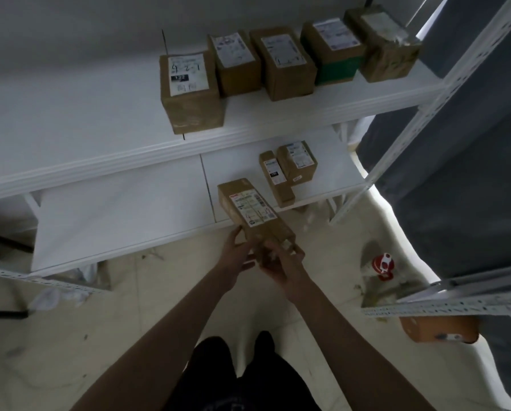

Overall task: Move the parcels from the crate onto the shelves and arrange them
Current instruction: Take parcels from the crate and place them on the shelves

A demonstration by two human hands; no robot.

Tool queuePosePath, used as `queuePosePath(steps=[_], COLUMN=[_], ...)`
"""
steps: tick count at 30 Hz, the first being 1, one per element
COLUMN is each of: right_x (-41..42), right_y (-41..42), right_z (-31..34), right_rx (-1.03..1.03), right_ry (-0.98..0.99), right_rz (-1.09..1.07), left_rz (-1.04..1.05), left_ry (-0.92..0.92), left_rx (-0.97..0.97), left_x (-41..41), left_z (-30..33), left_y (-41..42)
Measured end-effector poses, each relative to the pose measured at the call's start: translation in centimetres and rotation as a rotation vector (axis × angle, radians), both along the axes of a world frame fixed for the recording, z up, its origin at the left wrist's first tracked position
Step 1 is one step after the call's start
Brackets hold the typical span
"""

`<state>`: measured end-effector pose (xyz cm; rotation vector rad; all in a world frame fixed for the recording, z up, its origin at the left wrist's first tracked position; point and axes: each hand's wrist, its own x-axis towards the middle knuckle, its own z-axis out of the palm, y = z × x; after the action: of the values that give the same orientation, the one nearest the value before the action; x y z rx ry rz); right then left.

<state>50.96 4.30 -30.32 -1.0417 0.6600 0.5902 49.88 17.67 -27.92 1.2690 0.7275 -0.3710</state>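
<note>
A long brown cardboard parcel (252, 213) with a printed label lies with its far end over the front edge of the lower shelf (124, 215). My left hand (236, 252) grips its near left side and my right hand (281, 261) holds its near end from below. Two small parcels (288, 170) stand further right on the same shelf. On the upper shelf (85, 129), several labelled brown parcels (281, 62) stand in a row from the middle to the right end. No crate is visible.
White perforated shelf uprights (420, 114) rise at the right, and another rack's rail (444, 305) juts in at lower right. A red and white object (383, 265) and an orange parcel (438, 329) lie on the tiled floor. A grey curtain (470, 173) hangs to the right.
</note>
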Motion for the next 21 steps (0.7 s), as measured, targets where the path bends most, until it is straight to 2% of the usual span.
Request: queuePosePath(steps=[8, 16, 21], right_x=[6.0, 14.5, 19.8], right_y=[-0.7, 1.4, 2.4], right_z=[-2.0, -6.5, -11.6], right_rx=[-0.092, -0.179, -0.227], right_ry=[0.05, 0.032, 0.069], right_rz=[0.181, 0.144, 0.083], left_rz=[0.049, -0.01, -0.058], left_ry=[0.052, 0.067, 0.068], left_rx=[0.004, 0.059, 0.064], left_x=[5.2, 13.4, 18.2], left_z=[-2.5, -8.7, -13.5], left_y=[2.0, 3.5, 4.1])
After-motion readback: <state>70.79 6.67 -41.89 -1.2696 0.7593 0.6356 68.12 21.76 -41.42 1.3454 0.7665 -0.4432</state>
